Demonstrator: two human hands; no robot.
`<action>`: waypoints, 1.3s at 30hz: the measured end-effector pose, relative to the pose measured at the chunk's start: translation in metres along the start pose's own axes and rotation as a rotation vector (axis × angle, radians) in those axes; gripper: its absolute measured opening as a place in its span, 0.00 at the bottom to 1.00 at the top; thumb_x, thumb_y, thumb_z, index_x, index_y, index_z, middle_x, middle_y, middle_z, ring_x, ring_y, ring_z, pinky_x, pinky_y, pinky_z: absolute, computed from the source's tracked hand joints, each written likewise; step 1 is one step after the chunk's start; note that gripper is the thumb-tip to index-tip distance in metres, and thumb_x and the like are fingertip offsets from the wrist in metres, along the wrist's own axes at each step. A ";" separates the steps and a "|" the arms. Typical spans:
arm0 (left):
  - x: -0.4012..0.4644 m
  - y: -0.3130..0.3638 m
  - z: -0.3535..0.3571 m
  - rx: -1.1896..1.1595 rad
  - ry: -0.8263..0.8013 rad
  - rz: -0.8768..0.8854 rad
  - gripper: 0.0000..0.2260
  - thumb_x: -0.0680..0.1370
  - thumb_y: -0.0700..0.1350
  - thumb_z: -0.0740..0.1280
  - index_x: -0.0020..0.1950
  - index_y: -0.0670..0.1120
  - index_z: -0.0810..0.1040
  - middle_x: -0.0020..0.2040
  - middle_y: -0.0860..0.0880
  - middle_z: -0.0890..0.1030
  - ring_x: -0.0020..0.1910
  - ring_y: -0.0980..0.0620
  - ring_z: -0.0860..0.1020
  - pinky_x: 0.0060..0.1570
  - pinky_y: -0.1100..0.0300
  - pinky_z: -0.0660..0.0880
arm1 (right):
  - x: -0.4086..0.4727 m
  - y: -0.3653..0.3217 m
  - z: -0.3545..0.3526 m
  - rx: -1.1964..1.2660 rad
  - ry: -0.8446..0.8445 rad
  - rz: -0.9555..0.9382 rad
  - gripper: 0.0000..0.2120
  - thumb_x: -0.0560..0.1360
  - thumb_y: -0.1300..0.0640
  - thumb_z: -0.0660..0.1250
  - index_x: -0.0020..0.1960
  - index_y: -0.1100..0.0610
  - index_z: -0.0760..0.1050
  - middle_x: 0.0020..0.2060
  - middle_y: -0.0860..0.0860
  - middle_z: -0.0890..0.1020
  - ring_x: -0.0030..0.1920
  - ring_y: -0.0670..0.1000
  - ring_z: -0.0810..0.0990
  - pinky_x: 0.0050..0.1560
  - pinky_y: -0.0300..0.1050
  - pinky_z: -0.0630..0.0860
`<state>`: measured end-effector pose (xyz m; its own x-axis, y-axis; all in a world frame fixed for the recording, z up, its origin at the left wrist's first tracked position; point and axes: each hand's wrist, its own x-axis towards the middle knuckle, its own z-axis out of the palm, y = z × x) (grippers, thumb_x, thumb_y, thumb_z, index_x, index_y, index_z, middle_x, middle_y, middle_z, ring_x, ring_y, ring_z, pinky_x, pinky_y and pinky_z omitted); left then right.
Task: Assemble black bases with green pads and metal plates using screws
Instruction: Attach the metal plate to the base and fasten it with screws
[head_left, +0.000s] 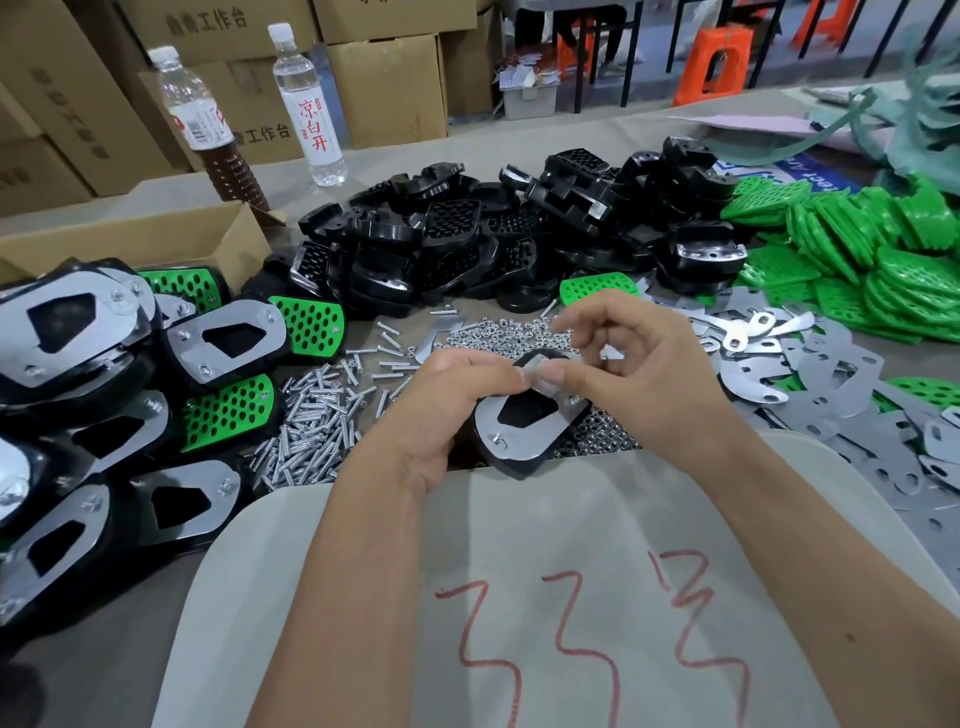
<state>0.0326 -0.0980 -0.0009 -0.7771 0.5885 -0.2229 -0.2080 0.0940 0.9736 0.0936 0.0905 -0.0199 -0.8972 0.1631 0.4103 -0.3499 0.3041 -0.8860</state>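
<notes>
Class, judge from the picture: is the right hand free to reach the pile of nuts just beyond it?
Probably yes. The right hand hovers right beside the nuts, nothing between them, though its fingertips are busy at the metal plate.

The left hand (441, 400) covers the near-left side of the black base (519, 465) it holds, and the fingers (558, 375) of the right hand (639, 374) hide the far end of its metal plate (488, 418), so whatever they pinch there is too small to tell. The finished pieces (67, 332) at the left run off the picture's edge, as do the loose metal plates (852, 374) and green pads (872, 249) at the right. The nuts (498, 332) blur into a glittering mass, and the green heap (930, 93) at the far right corner is smeared beyond telling.
</notes>
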 end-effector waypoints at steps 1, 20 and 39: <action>0.000 0.000 0.000 -0.002 -0.001 -0.003 0.11 0.69 0.44 0.72 0.42 0.37 0.79 0.36 0.42 0.76 0.31 0.46 0.74 0.31 0.61 0.70 | -0.001 -0.001 0.001 0.027 -0.041 0.002 0.09 0.71 0.59 0.81 0.48 0.51 0.84 0.44 0.50 0.79 0.40 0.53 0.75 0.42 0.56 0.80; -0.004 0.003 0.000 -0.082 0.037 -0.008 0.07 0.69 0.45 0.71 0.40 0.42 0.82 0.36 0.42 0.79 0.32 0.46 0.77 0.30 0.62 0.74 | 0.000 -0.004 -0.002 0.135 -0.107 0.059 0.14 0.66 0.45 0.80 0.46 0.53 0.86 0.52 0.53 0.82 0.48 0.50 0.78 0.52 0.45 0.73; -0.002 0.003 -0.001 -0.102 0.106 -0.019 0.05 0.68 0.44 0.73 0.40 0.43 0.84 0.38 0.43 0.83 0.34 0.45 0.81 0.35 0.57 0.78 | -0.001 -0.013 0.003 0.131 0.019 0.066 0.10 0.76 0.47 0.72 0.39 0.52 0.78 0.43 0.48 0.80 0.36 0.50 0.75 0.37 0.46 0.72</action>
<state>0.0330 -0.1000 0.0026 -0.8297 0.4991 -0.2500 -0.2780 0.0189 0.9604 0.0986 0.0834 -0.0094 -0.9147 0.1968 0.3530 -0.3235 0.1669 -0.9314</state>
